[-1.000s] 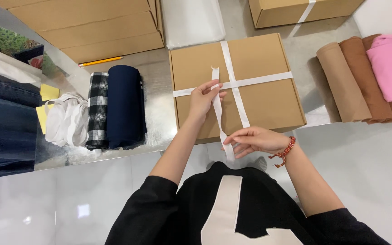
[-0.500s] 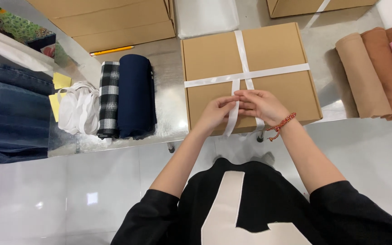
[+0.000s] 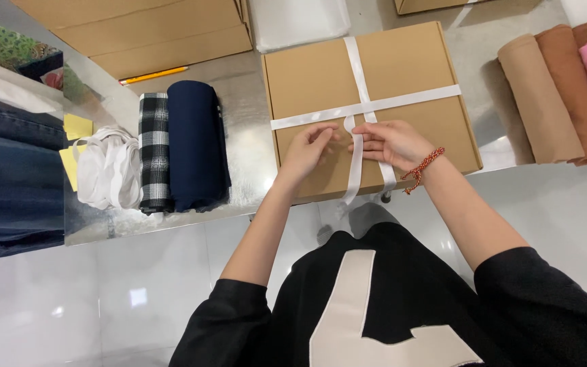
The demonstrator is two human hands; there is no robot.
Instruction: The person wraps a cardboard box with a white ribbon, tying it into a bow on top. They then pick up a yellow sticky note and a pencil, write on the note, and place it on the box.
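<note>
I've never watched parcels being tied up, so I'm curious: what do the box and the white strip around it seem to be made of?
The box looks like plain brown cardboard, matte, with folded edges. The white strip seems to be flat woven or satin ribbon: it drapes limply and shines faintly, though paper tape can't be ruled out. The left hand and right hand pinch it near the crossing.

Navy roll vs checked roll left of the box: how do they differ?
The navy roll is plain dark blue; the checked roll is black-and-white plaid. The navy roll is wider, and it lies nearer the cardboard box, while the checked roll sits beside the white ribbon bundle. Both lie lengthwise, side by side and touching.
</note>
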